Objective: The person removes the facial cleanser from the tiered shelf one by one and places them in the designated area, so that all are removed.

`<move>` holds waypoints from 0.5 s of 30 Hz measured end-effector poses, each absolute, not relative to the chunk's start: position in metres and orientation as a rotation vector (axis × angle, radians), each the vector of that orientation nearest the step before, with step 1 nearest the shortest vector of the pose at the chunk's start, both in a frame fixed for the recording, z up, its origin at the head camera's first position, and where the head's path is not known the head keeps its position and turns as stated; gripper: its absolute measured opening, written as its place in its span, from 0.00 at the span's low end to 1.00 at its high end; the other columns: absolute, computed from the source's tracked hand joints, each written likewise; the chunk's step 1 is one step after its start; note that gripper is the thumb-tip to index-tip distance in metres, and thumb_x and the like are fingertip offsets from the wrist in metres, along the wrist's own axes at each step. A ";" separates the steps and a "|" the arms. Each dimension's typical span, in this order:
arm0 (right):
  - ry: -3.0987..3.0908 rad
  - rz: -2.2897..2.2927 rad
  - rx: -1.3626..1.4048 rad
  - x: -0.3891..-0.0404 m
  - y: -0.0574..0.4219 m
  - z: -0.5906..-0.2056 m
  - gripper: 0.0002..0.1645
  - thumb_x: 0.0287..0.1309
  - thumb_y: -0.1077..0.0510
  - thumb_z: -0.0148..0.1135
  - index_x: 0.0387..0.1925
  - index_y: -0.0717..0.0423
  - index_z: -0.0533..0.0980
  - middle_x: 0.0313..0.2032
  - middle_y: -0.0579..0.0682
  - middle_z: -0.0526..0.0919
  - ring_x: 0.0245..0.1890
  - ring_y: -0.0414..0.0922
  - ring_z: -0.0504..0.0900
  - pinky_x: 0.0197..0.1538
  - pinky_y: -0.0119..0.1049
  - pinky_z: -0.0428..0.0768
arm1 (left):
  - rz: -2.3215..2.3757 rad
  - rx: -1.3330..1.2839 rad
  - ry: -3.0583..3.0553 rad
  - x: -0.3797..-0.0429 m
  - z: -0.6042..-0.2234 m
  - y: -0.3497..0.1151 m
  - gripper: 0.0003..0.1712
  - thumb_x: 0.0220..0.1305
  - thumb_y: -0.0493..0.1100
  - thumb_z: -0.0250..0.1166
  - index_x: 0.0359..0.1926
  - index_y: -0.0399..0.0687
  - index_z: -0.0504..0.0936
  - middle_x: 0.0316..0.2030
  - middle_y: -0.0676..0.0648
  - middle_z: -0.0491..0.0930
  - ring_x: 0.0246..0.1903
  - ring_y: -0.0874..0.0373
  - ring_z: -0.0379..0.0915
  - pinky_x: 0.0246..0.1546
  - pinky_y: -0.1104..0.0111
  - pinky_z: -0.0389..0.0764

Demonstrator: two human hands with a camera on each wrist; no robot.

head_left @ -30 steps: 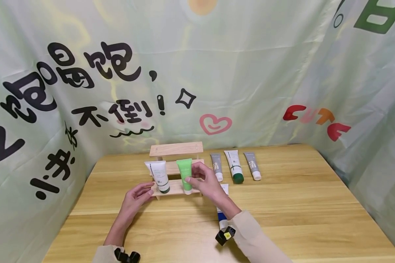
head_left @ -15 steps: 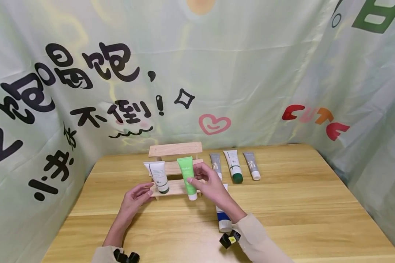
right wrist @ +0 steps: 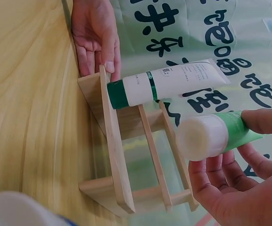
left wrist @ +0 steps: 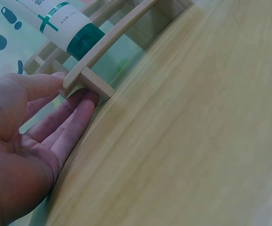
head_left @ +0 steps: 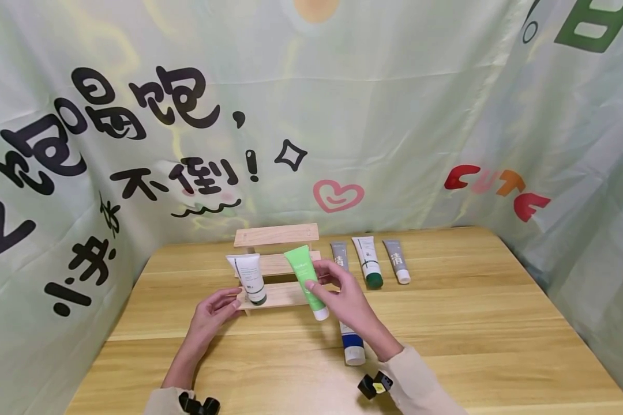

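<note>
In the head view my right hand (head_left: 349, 298) holds a light green squeeze tube (head_left: 301, 268) between thumb and fingers. The tube tilts, its white cap (right wrist: 199, 136) pointing down and toward me, in front of the wooden three-step display rack (head_left: 282, 295). A white squeeze tube with a dark green cap (left wrist: 85, 41) stands cap-down at the left of the lowest step. My left hand (head_left: 211, 316) grips that step's left end, the thumb at the top edge and the fingers by the leg (left wrist: 97, 84).
Right of the rack lie two grey tubes (head_left: 397, 260) and a white tube with a green cap (head_left: 367, 259). A white and blue tube (head_left: 353, 346) lies nearer me, partly under my right forearm. A printed curtain (head_left: 405, 115) rises behind the table (head_left: 477, 334).
The green tube has left the lowest step and moved right and toward me, tilting more, in my right hand. My left hand and the white tube on the step stay put.
</note>
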State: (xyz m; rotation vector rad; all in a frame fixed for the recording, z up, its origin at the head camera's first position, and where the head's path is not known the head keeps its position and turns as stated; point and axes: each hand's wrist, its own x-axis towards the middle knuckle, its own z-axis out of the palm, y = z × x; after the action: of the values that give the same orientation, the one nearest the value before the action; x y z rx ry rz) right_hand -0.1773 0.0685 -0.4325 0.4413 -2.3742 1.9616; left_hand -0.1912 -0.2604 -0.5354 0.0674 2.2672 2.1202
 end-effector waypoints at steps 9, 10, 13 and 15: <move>-2.390 1.951 0.341 -0.166 0.087 -0.435 0.20 0.66 0.56 0.70 0.58 0.53 0.80 0.47 0.53 0.82 0.47 0.51 0.81 0.43 0.34 0.86 | 2.122 0.075 2.273 -0.191 -0.536 -0.261 0.24 0.71 0.38 0.67 0.62 0.30 0.76 0.56 0.30 0.79 0.48 0.58 0.83 0.51 0.63 0.87; -2.388 1.942 0.333 -0.166 0.089 -0.435 0.20 0.66 0.56 0.70 0.58 0.53 0.80 0.47 0.53 0.82 0.47 0.50 0.81 0.43 0.34 0.86 | 2.126 0.072 2.272 -0.191 -0.536 -0.262 0.23 0.71 0.38 0.67 0.62 0.30 0.76 0.56 0.30 0.79 0.47 0.58 0.83 0.51 0.63 0.87; -2.373 1.932 0.318 -0.164 0.095 -0.437 0.21 0.65 0.57 0.71 0.58 0.53 0.80 0.48 0.53 0.83 0.48 0.50 0.82 0.43 0.33 0.86 | 2.124 0.076 2.281 -0.191 -0.536 -0.262 0.23 0.71 0.37 0.67 0.62 0.30 0.77 0.57 0.30 0.79 0.48 0.58 0.83 0.50 0.63 0.87; -2.364 1.919 0.307 -0.162 0.099 -0.438 0.21 0.65 0.57 0.71 0.58 0.54 0.80 0.49 0.53 0.83 0.48 0.50 0.82 0.43 0.33 0.86 | 2.122 0.082 2.275 -0.191 -0.535 -0.262 0.23 0.71 0.37 0.67 0.62 0.30 0.76 0.57 0.29 0.78 0.48 0.58 0.83 0.51 0.63 0.87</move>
State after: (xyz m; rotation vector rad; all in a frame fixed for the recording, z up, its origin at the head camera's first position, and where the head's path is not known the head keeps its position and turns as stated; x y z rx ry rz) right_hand -0.1623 0.0985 -0.4376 0.3068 -2.3642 1.9187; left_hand -0.1908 -0.2617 -0.5353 0.0822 2.2751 2.1217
